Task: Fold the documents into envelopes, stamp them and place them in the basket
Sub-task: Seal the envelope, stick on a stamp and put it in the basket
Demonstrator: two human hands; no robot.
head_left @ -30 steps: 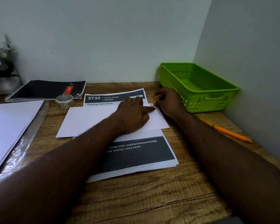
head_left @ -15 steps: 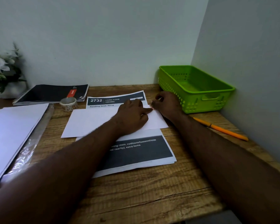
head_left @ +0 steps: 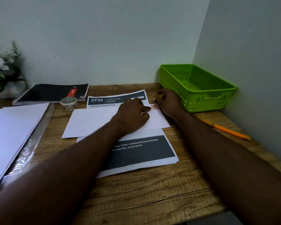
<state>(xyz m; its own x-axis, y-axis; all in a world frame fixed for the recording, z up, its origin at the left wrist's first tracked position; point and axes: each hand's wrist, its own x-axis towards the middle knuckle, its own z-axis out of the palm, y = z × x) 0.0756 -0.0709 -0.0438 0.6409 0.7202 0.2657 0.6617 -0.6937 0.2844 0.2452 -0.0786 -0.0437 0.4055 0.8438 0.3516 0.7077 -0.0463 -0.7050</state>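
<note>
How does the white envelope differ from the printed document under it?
The envelope is plain white; the printed document has dark bands with text. The envelope is smaller and lies on top; the document reaches out beyond it, near and far. The envelope carries a stamp; the document shows none. Both lie flat.

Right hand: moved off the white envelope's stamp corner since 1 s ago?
Yes. The right hand drew back toward the green plastic basket, uncovering the small reddish stamp on the white envelope.
</note>
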